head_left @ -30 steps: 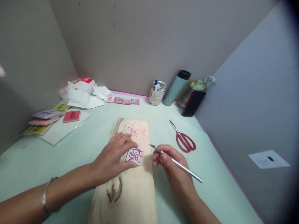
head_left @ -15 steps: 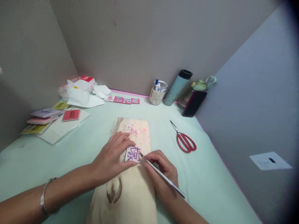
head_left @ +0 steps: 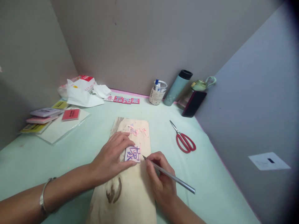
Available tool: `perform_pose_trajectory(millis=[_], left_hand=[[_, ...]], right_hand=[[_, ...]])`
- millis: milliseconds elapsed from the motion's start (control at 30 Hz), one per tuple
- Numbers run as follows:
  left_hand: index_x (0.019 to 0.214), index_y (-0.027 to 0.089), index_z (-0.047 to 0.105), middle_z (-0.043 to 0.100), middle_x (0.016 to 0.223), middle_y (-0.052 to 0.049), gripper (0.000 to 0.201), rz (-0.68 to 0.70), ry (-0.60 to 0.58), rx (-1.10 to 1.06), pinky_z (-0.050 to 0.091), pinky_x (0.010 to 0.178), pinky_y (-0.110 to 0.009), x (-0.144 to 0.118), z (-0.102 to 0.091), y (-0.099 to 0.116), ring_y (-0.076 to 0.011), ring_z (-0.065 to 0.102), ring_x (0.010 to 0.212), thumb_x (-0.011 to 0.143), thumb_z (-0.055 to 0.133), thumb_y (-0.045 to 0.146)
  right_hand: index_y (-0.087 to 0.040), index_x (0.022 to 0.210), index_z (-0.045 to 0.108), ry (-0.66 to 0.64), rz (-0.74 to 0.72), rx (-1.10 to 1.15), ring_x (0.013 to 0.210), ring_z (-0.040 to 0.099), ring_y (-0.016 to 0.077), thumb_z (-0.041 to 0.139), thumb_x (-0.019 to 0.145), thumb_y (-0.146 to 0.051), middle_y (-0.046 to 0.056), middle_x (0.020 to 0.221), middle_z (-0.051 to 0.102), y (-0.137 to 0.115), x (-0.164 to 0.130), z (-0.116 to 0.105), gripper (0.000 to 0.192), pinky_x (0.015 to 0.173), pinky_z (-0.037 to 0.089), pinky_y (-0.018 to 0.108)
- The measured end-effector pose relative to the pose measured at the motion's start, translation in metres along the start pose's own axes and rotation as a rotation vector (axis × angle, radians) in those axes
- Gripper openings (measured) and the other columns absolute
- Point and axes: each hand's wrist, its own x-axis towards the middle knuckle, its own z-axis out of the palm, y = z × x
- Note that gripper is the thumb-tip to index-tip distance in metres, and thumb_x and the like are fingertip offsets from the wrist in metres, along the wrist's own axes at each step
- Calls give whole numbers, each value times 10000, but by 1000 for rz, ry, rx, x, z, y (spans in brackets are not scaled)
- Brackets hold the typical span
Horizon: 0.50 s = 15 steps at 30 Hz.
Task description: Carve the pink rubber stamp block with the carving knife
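Behind the board, jar [head_left: 157,92] holds pens; left hand [head_left: 111,157] flat, right hand [head_left: 160,177] pinching knife [head_left: 171,176].

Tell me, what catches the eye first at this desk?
The two hands at the middle: the left hand pins a small pink block with purple marks onto a wooden board, while the right hand holds a thin metal knife, tip close beside the block. Next come the red scissors, lying to the right on the pale green table.
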Motion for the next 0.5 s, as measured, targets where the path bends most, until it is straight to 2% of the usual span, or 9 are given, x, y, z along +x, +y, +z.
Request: perform_pose_trajectory(millis=[133, 500], left_hand=[[1150, 247, 591, 613, 1127, -65, 317, 0, 4, -3, 421, 1069, -471, 0, 0, 0, -322, 469, 1339, 870, 736, 278], [1161, 250, 578, 616, 1141, -65, 332, -6, -13, -2, 409, 1081, -477, -1, 0, 0, -325, 463, 1354, 874, 742, 287]], right_hand=[[-229, 824, 546, 21, 31, -29, 544, 505, 104, 539, 946, -174, -51, 669, 538, 1, 0, 2, 134, 501, 398, 203], [-220, 806, 567, -38, 54, -40, 555, 526, 111, 548, 944, -196, -39, 658, 572, 3, -1, 3, 141, 511, 408, 213]])
